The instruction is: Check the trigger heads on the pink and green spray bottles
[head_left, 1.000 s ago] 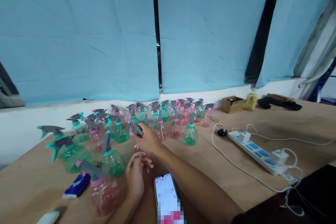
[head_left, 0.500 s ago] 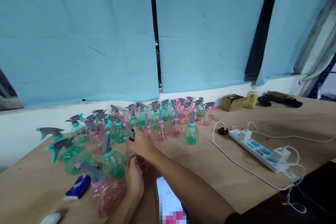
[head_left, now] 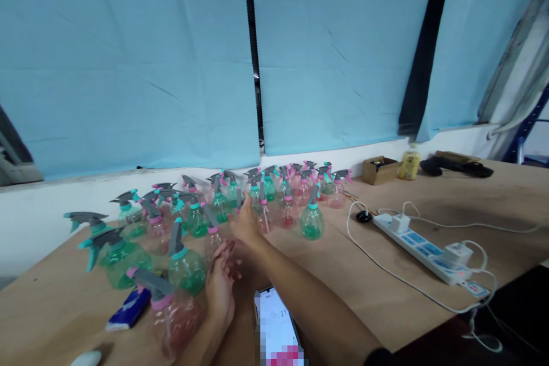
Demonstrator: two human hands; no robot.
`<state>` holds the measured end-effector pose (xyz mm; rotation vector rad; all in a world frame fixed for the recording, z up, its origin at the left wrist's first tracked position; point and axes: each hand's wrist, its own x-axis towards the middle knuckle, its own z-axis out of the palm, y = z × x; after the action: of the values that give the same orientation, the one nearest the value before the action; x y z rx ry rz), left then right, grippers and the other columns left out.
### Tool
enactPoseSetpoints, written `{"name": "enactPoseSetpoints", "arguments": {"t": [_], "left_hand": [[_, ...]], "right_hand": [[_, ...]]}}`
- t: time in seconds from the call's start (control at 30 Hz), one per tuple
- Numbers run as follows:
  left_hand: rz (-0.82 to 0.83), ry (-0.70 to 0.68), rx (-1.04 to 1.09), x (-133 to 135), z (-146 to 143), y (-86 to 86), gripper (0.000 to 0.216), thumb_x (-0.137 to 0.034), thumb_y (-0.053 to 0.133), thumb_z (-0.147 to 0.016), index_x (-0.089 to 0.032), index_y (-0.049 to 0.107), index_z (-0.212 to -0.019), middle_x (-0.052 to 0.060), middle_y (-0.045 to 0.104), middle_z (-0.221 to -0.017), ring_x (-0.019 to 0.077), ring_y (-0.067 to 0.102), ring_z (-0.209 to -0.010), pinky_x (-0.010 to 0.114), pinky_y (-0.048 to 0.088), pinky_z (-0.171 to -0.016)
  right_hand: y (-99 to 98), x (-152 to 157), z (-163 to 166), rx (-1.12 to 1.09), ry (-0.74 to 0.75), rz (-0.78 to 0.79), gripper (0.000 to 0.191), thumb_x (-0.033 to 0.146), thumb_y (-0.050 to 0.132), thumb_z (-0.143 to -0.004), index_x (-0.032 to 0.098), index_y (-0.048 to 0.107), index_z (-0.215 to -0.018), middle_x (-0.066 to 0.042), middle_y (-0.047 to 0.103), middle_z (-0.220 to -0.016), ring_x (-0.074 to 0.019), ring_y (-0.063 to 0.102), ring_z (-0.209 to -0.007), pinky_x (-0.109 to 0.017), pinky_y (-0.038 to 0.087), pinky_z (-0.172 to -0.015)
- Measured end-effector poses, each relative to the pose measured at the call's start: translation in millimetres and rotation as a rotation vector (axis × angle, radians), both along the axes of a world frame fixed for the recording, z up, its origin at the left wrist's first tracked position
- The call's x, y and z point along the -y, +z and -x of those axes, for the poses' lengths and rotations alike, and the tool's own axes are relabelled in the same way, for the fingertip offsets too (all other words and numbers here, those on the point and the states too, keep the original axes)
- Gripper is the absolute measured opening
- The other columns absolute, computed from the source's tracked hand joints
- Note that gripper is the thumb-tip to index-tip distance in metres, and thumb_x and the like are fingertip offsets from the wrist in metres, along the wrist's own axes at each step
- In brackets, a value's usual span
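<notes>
My left hand (head_left: pixel 221 283) is turned partly palm up, its fingers apart and nothing held in it. Just behind its fingertips stands a clear pink spray bottle (head_left: pixel 213 230) with a grey trigger head. Farther back, my right hand (head_left: pixel 246 222) closes round the upper part of another spray bottle (head_left: pixel 239 199); its body is mostly hidden by the hand. Left of my left hand are a green spray bottle (head_left: pixel 189 270) and, nearer to me, a tilted-looking pink spray bottle (head_left: pixel 174 320).
Several more green and pink spray bottles (head_left: pixel 311 222) stand toward the wall. A blue packet (head_left: pixel 129 309) lies at the left, and a phone (head_left: pixel 277 320) lies in front of me. At right are a power strip (head_left: pixel 422 249) with cables, a cardboard box (head_left: pixel 380 170) and a yellow bottle (head_left: pixel 409 163).
My right hand has left the pink bottle near my left hand and moved right and back to another bottle. My left hand's fingers have come away from that first bottle.
</notes>
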<state>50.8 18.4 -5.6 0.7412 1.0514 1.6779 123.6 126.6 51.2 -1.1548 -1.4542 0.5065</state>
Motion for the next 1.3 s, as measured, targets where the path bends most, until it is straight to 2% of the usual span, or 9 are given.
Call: {"name": "enactPoseSetpoints", "arguments": {"t": [0.17, 0.27, 0.33, 0.43, 0.53, 0.8, 0.97, 1.17, 1.3], "left_hand": [[0.009, 0.015, -0.005, -4, 2, -1.2, 0.049, -0.037, 0.065, -0.073, -0.026, 0.061, -0.12, 0.006, 0.061, -0.132, 0.0102, 0.059, -0.067, 0.021, 0.039, -0.049], [0.019, 0.019, -0.001, -5, 3, -3.4, 0.046, -0.037, 0.066, -0.073, -0.026, 0.062, -0.118, 0.006, 0.06, -0.131, 0.0098, 0.06, -0.067, 0.021, 0.041, -0.051], [0.01, 0.011, -0.014, -6, 3, -5.8, 0.045, -0.036, 0.066, -0.073, -0.027, 0.062, -0.117, 0.005, 0.059, -0.132, 0.0096, 0.06, -0.068, 0.021, 0.041, -0.052], [0.013, 0.015, -0.037, -7, 4, -8.6, 0.044, -0.035, 0.066, -0.072, -0.028, 0.063, -0.115, 0.004, 0.059, -0.13, 0.0085, 0.058, -0.066, 0.02, 0.04, -0.051], [0.028, 0.008, -0.032, -8, 4, -8.1, 0.045, -0.035, 0.067, -0.072, -0.029, 0.063, -0.116, 0.003, 0.059, -0.129, 0.0072, 0.057, -0.065, 0.019, 0.039, -0.05], [0.046, -0.019, 0.013, -9, 5, -2.4, 0.051, -0.031, 0.069, -0.07, -0.029, 0.06, -0.12, 0.002, 0.058, -0.125, 0.0053, 0.051, -0.061, 0.019, 0.037, -0.052], [0.064, -0.054, -0.015, -8, 3, -4.0, 0.044, -0.038, 0.067, -0.071, -0.027, 0.063, -0.114, -0.002, 0.061, -0.102, 0.0041, 0.044, -0.055, 0.019, 0.034, -0.05], [0.06, -0.198, -0.109, -10, 5, -10.7, 0.04, -0.042, 0.069, -0.07, -0.021, 0.063, -0.104, -0.004, 0.057, -0.077, 0.0056, 0.041, -0.051, 0.018, 0.027, -0.045], [0.057, -0.302, -0.182, -9, 5, -10.7, 0.034, -0.041, 0.068, -0.072, -0.019, 0.064, -0.097, -0.005, 0.052, -0.067, 0.0056, 0.038, -0.047, 0.018, 0.023, -0.043]], "right_hand": [[-7.8, 8, -3, 0.088, -0.087, -0.024, 0.075, 0.013, 0.06, -0.075, 0.023, 0.033, -0.144, -0.012, 0.058, -0.131, -0.0273, 0.056, -0.119, -0.046, 0.036, -0.104], [-12.7, 14, -15, 0.093, -0.019, -0.046, 0.066, 0.014, 0.058, -0.073, 0.021, 0.044, -0.137, -0.01, 0.064, -0.119, -0.0245, 0.06, -0.107, -0.039, 0.041, -0.097], [-17.7, 13, -26, 0.021, 0.081, -0.046, 0.054, 0.015, 0.055, -0.073, 0.021, 0.054, -0.126, -0.005, 0.068, -0.102, -0.0195, 0.062, -0.088, -0.031, 0.046, -0.083], [-24.2, 9, -43, -0.117, 0.254, -0.06, 0.034, 0.015, 0.053, -0.071, 0.019, 0.064, -0.103, 0.001, 0.063, -0.076, -0.0134, 0.054, -0.063, -0.023, 0.043, -0.061], [-23.9, 7, -58, -0.137, 0.439, -0.004, 0.021, 0.014, 0.056, -0.066, 0.019, 0.067, -0.083, 0.005, 0.055, -0.062, -0.0108, 0.047, -0.055, -0.021, 0.038, -0.054], [-9.6, 19, -77, -0.209, 0.913, 0.146, 0.023, 0.014, 0.053, -0.064, 0.018, 0.069, -0.08, 0.001, 0.068, -0.079, -0.0126, 0.064, -0.062, -0.024, 0.046, -0.061], [-19.7, 23, -82, -0.384, 0.833, 0.171, 0.013, 0.018, 0.054, -0.064, 0.016, 0.064, -0.072, 0.002, 0.063, -0.068, -0.0117, 0.06, -0.052, -0.024, 0.046, -0.054], [-19.4, 30, -93, -0.316, 0.837, 0.205, 0.024, 0.016, 0.053, -0.063, 0.018, 0.068, -0.083, 0.002, 0.068, -0.073, -0.0114, 0.06, -0.053, -0.024, 0.047, -0.056], [-18.9, 33, -95, -0.339, 0.848, 0.237, 0.02, 0.018, 0.054, -0.062, 0.017, 0.068, -0.077, 0.001, 0.067, -0.07, -0.012, 0.059, -0.053, -0.024, 0.046, -0.054]]}}
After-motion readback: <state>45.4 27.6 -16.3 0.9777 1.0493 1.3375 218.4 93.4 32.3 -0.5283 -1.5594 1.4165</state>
